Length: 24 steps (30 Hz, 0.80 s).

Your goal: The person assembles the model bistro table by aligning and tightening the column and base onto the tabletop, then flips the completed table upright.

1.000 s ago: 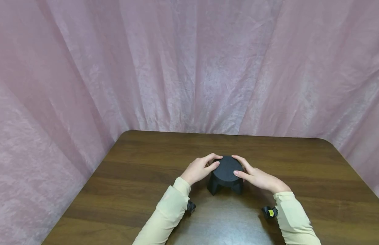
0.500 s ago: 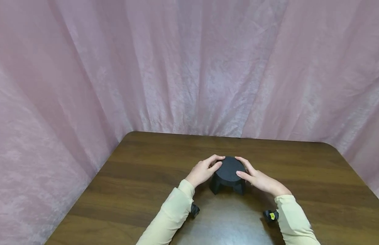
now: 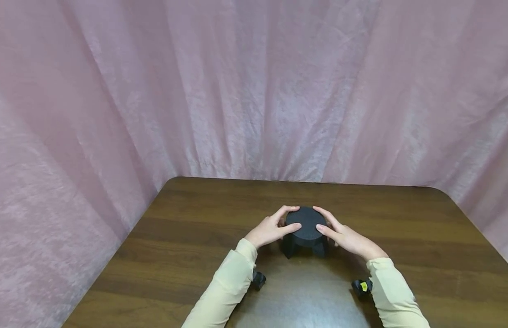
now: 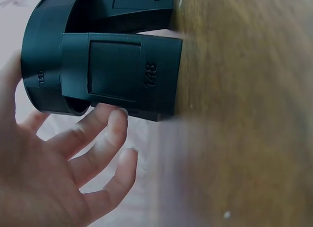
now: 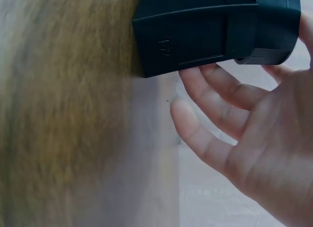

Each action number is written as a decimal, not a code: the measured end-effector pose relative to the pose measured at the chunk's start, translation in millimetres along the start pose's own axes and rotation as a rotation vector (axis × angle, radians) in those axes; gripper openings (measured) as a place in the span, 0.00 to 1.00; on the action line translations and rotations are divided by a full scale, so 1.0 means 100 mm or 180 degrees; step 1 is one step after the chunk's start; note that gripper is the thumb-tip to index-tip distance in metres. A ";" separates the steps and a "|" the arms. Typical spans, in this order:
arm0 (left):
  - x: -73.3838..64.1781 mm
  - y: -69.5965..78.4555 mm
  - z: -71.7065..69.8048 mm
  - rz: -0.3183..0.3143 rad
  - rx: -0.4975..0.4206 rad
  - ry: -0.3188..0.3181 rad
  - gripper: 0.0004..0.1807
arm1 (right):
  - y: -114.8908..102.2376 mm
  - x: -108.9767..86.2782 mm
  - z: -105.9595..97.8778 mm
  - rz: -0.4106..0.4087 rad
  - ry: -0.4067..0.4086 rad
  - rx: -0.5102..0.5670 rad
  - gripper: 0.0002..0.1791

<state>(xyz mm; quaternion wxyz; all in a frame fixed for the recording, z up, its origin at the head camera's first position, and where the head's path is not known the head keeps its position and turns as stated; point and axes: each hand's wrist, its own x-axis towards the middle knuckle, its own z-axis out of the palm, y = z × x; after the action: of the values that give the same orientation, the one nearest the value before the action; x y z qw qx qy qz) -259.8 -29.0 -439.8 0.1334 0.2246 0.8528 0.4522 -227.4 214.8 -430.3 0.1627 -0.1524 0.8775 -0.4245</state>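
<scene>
A black round-topped stand (image 3: 306, 224) with short thick legs stands upright on the table. In the left wrist view one leg (image 4: 117, 70) bears the raised number 148. My left hand (image 3: 269, 229) holds the stand from the left, thumb lying on its flat top and index finger at the far rim. From the right my right hand (image 3: 349, 238) holds it the same way. In the right wrist view, the fingers (image 5: 215, 100) bend in under the round top beside a leg (image 5: 186, 41).
The brown wooden table (image 3: 196, 273) has rounded far corners. Behind it hangs a pink curtain (image 3: 254, 91). Dark wrist cameras (image 3: 259, 280) sit under both pale yellow sleeves (image 3: 227, 284).
My left thumb has slid farther in over the stand's top, and my right thumb has moved up a little. The stand stays in about the same place; the head view shifted slightly.
</scene>
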 end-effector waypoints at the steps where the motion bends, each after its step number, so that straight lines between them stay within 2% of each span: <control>1: 0.00 0.00 -0.01 -0.0015 -0.0009 -0.0018 0.28 | -0.01 0.01 0.00 0.0000 -0.0005 0.0000 0.30; 10: 0.00 0.01 -0.07 -0.0115 0.0087 -0.0084 0.29 | -0.07 0.06 -0.02 -0.0029 -0.0023 -0.0027 0.30; 17: -0.02 0.03 -0.06 -0.0124 0.0247 -0.0188 0.29 | -0.05 0.00 -0.02 -0.0144 -0.0046 -0.0060 0.31; 21: -0.04 0.05 -0.04 -0.0006 0.0346 -0.0153 0.30 | 0.03 -0.08 -0.06 -0.0463 0.0014 -0.0214 0.32; 24: -0.02 0.04 -0.01 0.0101 0.0457 0.0093 0.32 | 0.14 -0.14 -0.13 -0.0755 0.0329 -0.0405 0.33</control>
<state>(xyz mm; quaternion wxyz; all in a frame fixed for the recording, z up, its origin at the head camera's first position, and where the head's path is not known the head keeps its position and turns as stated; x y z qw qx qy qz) -257.8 -28.7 -436.0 0.0973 0.2405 0.8812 0.3952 -221.9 237.5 -431.3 0.0560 -0.2430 0.8857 -0.3916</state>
